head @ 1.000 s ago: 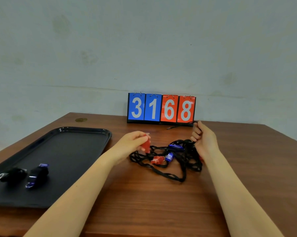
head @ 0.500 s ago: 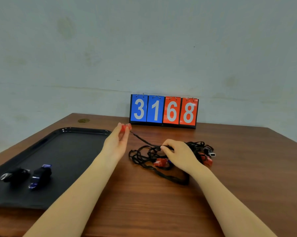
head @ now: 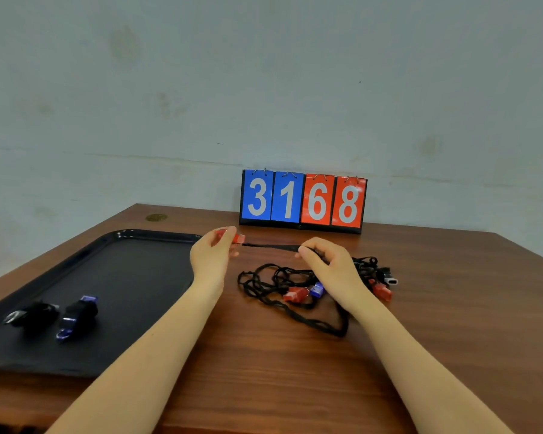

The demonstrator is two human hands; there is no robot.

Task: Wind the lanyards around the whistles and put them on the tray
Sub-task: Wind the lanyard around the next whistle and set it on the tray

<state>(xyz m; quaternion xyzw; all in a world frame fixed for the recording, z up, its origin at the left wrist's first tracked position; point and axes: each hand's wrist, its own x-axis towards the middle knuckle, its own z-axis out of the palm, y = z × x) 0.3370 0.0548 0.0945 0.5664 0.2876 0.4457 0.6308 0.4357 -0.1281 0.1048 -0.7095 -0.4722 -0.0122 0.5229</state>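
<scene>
My left hand [head: 212, 256] pinches a red whistle [head: 238, 238] raised above the table, near the tray's far right corner. Its black lanyard [head: 270, 246] runs taut to my right hand [head: 329, 264], which pinches the cord. Below my right hand lies a tangle of black lanyards [head: 295, 311] with a red whistle [head: 295, 293], a blue whistle [head: 317, 289], another red whistle [head: 381, 290] and a black whistle [head: 389, 276]. The black tray [head: 157, 270] on the left holds two wound whistles: a black one [head: 29, 315] and a blue one [head: 76, 316].
A flip scoreboard [head: 303, 200] reading 3168 stands at the back of the wooden table [head: 279, 371] against the wall. A small round brass disc [head: 156, 217] sits in the table's far left corner.
My left hand lifted the red whistle up and left out of the tangle. My right hand moved from the pile's right side to the cord, now pulled taut between both hands.
</scene>
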